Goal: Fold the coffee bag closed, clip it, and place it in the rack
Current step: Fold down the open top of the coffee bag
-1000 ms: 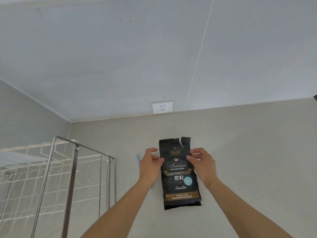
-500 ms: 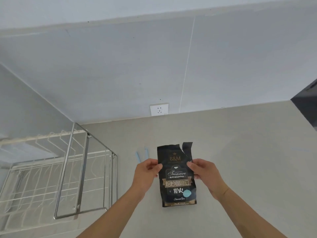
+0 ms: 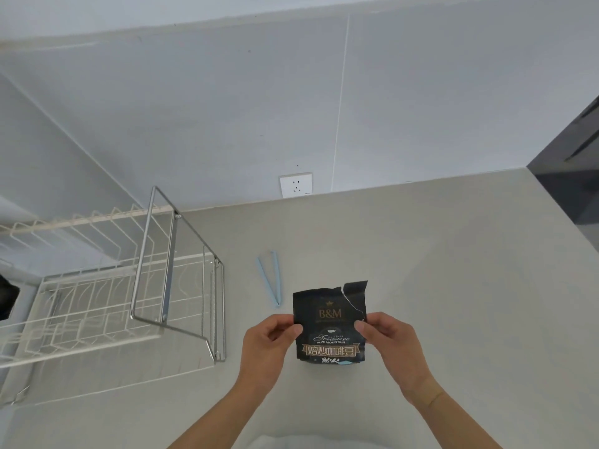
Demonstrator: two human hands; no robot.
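Two hands pinch bag (image 3: 329,322) by side edges: left hand (image 3: 265,343) clamped on left edge, right hand (image 3: 387,341) on right edge. Bag black, label facing camera, torn top unfolded, over counter (image 3: 437,270). Blue clip (image 3: 270,276) on counter just beyond, arms apart. Rack (image 3: 107,286) at left. Socket (image 3: 295,185) on wall behind.

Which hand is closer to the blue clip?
Left. The left hand holds the bag's left edge, just below and beside the clip on the counter. The right hand holds the bag's far edge, with the bag between it and the clip.
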